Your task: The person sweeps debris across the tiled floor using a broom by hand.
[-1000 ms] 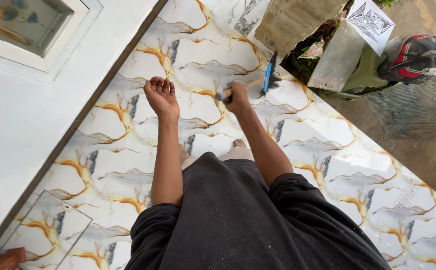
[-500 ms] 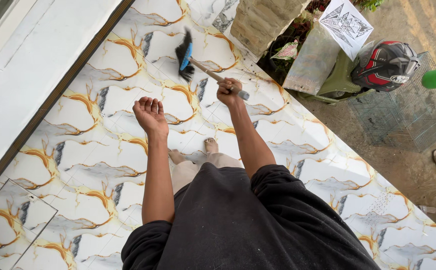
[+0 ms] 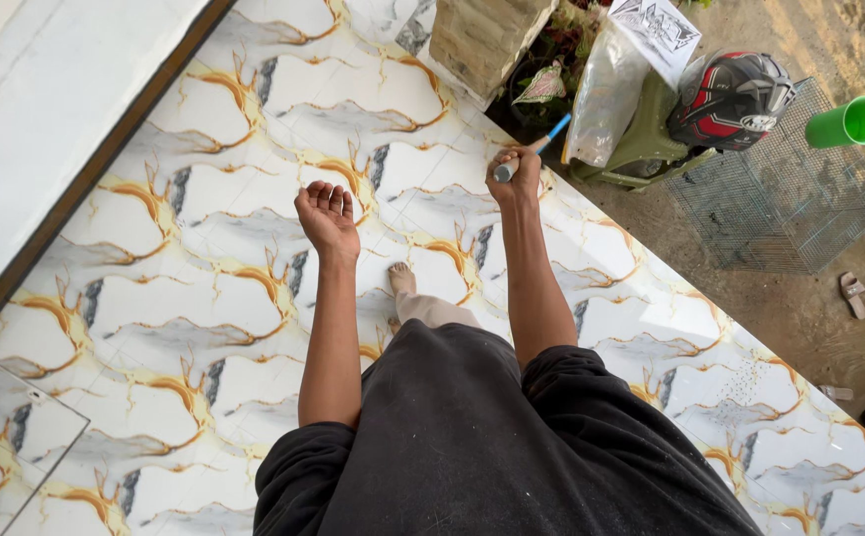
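Note:
My right hand (image 3: 514, 171) grips the handle of a small broom (image 3: 539, 146) with a wooden shaft and a blue head. The broom points away to the right, toward the tiled edge and the plants; its bristles are hidden. My left hand (image 3: 326, 214) is held out over the floor, palm up, fingers loosely apart, holding nothing. Below both hands lies the white marble-pattern tile floor (image 3: 204, 248) with orange and grey veins. One bare foot (image 3: 401, 279) shows between my arms.
A white wall (image 3: 45, 109) with a dark skirting runs along the left. Past the floor's right edge stand a stone pillar (image 3: 482, 38), a plastic sheet (image 3: 606, 94), a helmet (image 3: 732, 96) on a green chair, a wire cage (image 3: 780, 203), a green cup (image 3: 854, 124) and sandals on dirt.
The broom swung from the far left of my right hand over to the right, toward the floor's edge. My right hand moved right; the left hand stayed out, palm up.

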